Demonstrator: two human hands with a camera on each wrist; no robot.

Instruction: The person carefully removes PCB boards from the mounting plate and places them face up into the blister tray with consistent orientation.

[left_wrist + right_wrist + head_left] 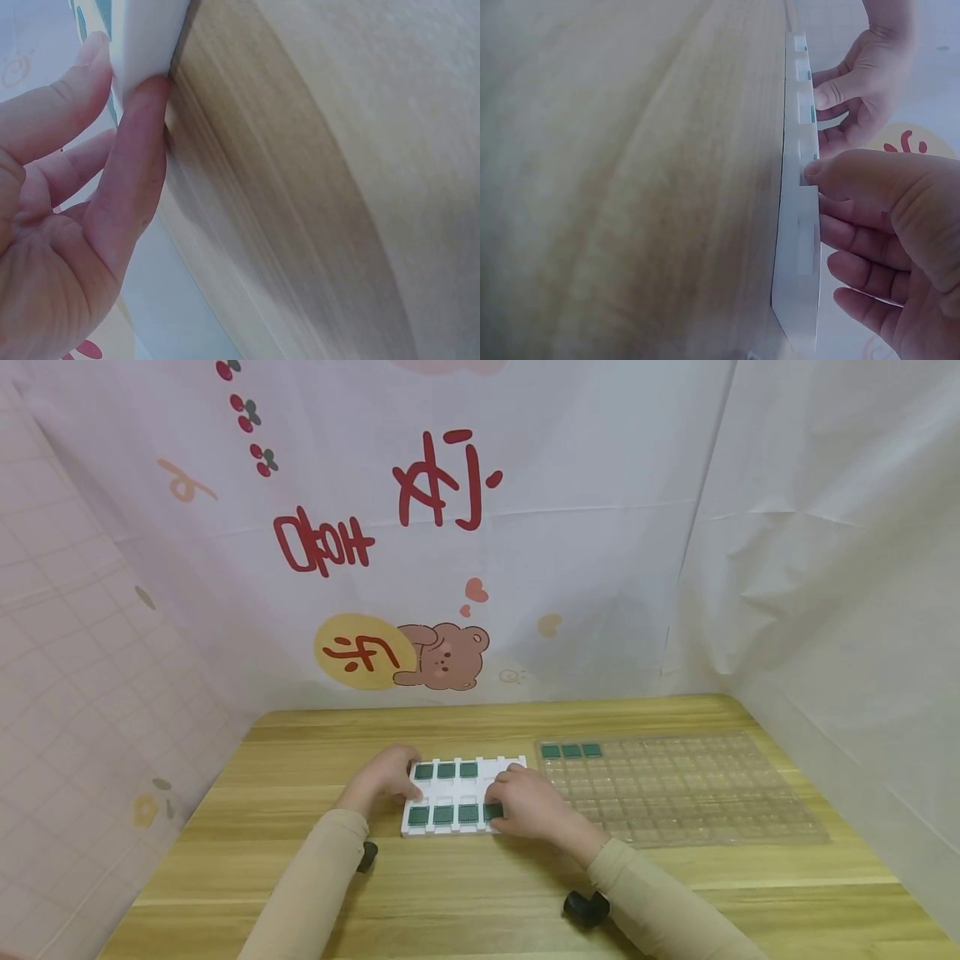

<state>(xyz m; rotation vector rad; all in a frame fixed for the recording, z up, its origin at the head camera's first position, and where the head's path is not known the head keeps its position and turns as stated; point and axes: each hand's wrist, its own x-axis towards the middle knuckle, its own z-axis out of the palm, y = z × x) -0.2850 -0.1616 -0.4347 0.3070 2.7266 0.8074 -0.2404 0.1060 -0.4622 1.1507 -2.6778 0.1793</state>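
A white slotted tray lies on the wooden table, bearing two rows of square green chips. My left hand holds the tray by its left end; in the left wrist view, fingertips press against the white end wall. Over the near row, my right hand pinches a green chip at the fourth slot, partly hidden by the fingers. In the right wrist view, the right thumb sits in a notch of the tray's near side, with the other fingers across the top.
To the right lies a clear, many-celled plastic tray with three green chips in its far left corner. A black wrist device hangs below the right sleeve. Printed white cloth surrounds the table's back and sides.
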